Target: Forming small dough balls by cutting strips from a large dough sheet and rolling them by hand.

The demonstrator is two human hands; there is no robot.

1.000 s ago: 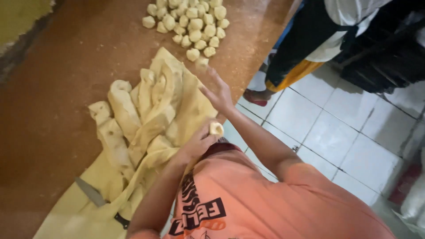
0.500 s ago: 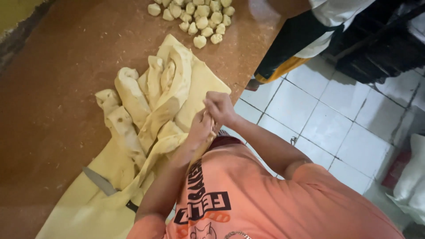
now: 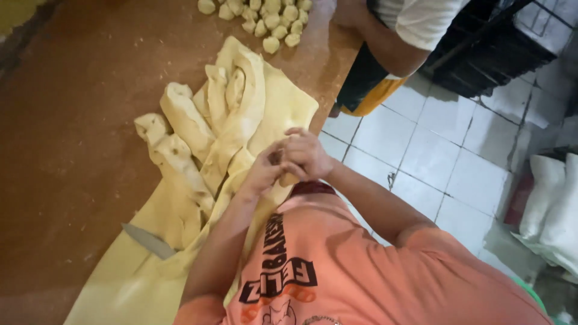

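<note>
Pale yellow dough sheet (image 3: 265,114) is lying folded and draped along the right edge of the brown bench (image 3: 72,120) in the head view, and the person's left hand (image 3: 265,171) and right hand (image 3: 307,156) are pressing together over that edge, closed around a small dough piece (image 3: 289,179) that is barely showing between the palms. Small dough balls (image 3: 265,15) are sitting heaped at the bench's far edge beside another person (image 3: 409,24), while a knife blade (image 3: 150,242) is resting on the sheet near the bench's near edge.

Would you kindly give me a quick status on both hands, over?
Left hand and right hand cupped together on a small dough piece. Dough sheet beneath. Knife lying clear.
</note>
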